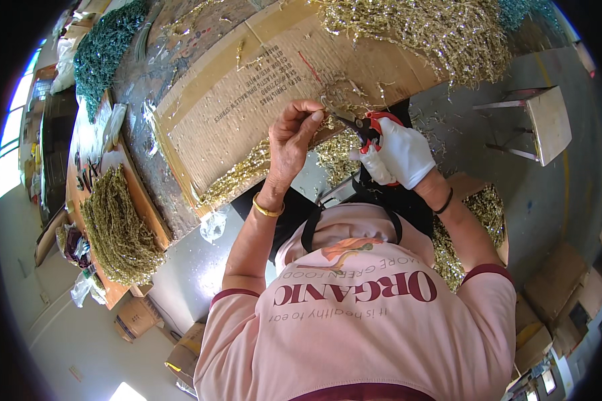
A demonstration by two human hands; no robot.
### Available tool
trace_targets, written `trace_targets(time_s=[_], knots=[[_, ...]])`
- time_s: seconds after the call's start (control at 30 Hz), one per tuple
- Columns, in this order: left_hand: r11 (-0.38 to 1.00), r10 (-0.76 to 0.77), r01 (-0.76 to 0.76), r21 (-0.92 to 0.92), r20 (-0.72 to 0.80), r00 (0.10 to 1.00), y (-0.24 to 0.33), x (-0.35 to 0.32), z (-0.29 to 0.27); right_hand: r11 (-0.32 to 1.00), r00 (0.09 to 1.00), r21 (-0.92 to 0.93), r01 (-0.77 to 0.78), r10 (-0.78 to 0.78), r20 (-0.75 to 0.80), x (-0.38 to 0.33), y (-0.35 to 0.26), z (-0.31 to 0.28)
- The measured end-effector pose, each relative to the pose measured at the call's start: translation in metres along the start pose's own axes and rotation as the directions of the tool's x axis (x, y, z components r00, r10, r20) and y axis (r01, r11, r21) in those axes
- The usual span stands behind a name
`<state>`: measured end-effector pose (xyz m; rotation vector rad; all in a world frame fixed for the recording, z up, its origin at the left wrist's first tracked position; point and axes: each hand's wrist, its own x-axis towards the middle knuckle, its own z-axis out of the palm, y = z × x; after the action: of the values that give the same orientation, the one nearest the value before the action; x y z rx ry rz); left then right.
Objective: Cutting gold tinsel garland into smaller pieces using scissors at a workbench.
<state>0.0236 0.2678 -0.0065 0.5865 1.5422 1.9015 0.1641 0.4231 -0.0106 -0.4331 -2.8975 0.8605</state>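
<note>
My bare left hand [291, 139] is closed in a pinch just above the near edge of the cardboard sheet [211, 144]; what its fingertips hold is too small to make out. My right hand [405, 152], in a white glove, grips red-handled pruning shears [369, 132]. The shears' blades point left and reach close to my left fingertips. Thin wiry scraps lie on the cardboard beyond the blades. Gold tinsel strands [237, 179] run along the near edge beside my left wrist, and another gold tinsel clump [338, 157] hangs below the shears.
A large heap of gold tinsel sprays [428, 33] covers the far right of the table. Teal tinsel [107, 53] lies far left. A gold bunch [122, 224] rests on a wooden board at left. A stool [547, 125] stands right; an open box [485, 214] of gold tinsel sits by my right arm.
</note>
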Motion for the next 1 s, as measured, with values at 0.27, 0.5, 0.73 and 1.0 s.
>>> trace_targets(time_s=[0.27,0.5,0.73,1.0], knots=[[0.999,-0.018,0.018,0.031,0.006,1.0,0.001,0.0014,0.0003,0.998,0.997,-0.051,0.039,-0.043,-0.068,0.0021,0.0025,-0.0009],[0.998,-0.054,0.053,0.038,0.015,0.998,0.0041,0.0029,-0.0012,0.994,0.984,-0.05,0.099,-0.106,-0.143,0.0016,0.0059,0.0021],[0.997,-0.071,0.07,0.033,0.027,0.997,0.0025,0.0041,-0.0028,0.991,0.984,-0.103,0.083,-0.097,-0.15,0.0023,0.0057,0.0029],[0.996,-0.082,0.081,0.038,0.018,0.996,0.0027,0.0043,-0.0035,0.991,0.983,-0.086,0.102,-0.114,-0.147,0.0036,0.0076,0.0006]])
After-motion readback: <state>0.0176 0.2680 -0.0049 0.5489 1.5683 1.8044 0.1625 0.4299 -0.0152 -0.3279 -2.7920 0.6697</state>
